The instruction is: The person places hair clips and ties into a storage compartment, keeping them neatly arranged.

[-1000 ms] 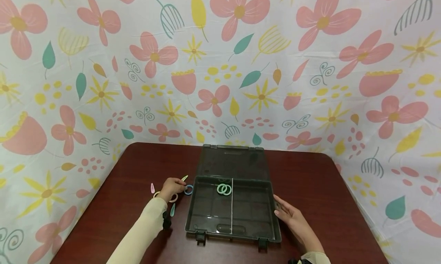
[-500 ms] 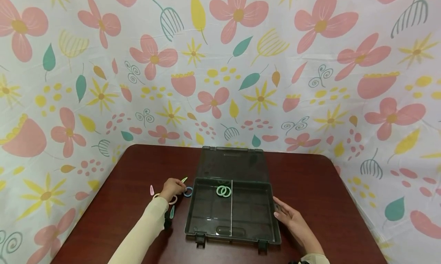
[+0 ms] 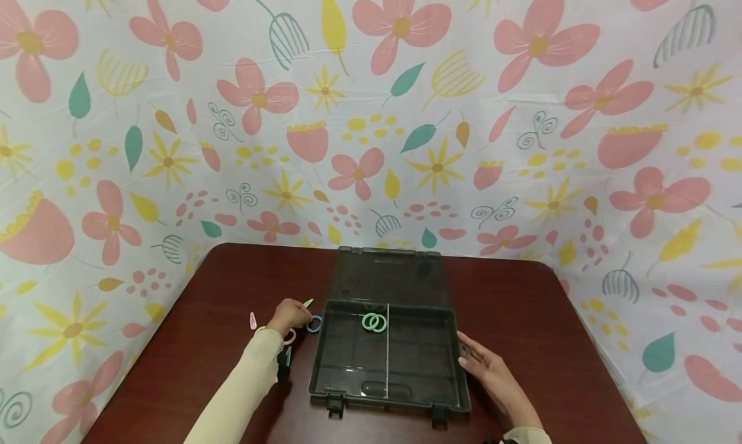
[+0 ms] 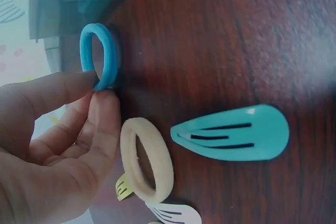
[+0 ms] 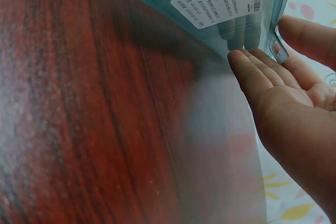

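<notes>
My left hand (image 3: 292,316) pinches the near edge of a blue hair tie (image 4: 109,59) between thumb and fingertips, left of the box. Close to that hand lie a cream hair tie (image 4: 160,163), a teal snap hair clip (image 4: 236,134) and a yellow-green clip (image 3: 308,303). The dark see-through box (image 3: 353,360) lies with its lid (image 3: 390,276) folded back; two mint-green hair ties (image 3: 373,323) overlap in its left compartment. My right hand (image 3: 493,373) rests at the box's right side, fingers fairly straight against it and thumb by the rim.
A pink hair clip (image 3: 252,320) lies farther left. A white divider (image 3: 388,350) splits the box, and two latches (image 3: 335,404) hang from its front edge. Behind the reddish-brown table (image 3: 510,289) hangs a flowered cloth (image 3: 371,109).
The head view has shifted slightly. My left wrist now covers more of the teal clip; both hands stay in nearly the same places, and the box has not visibly moved.
</notes>
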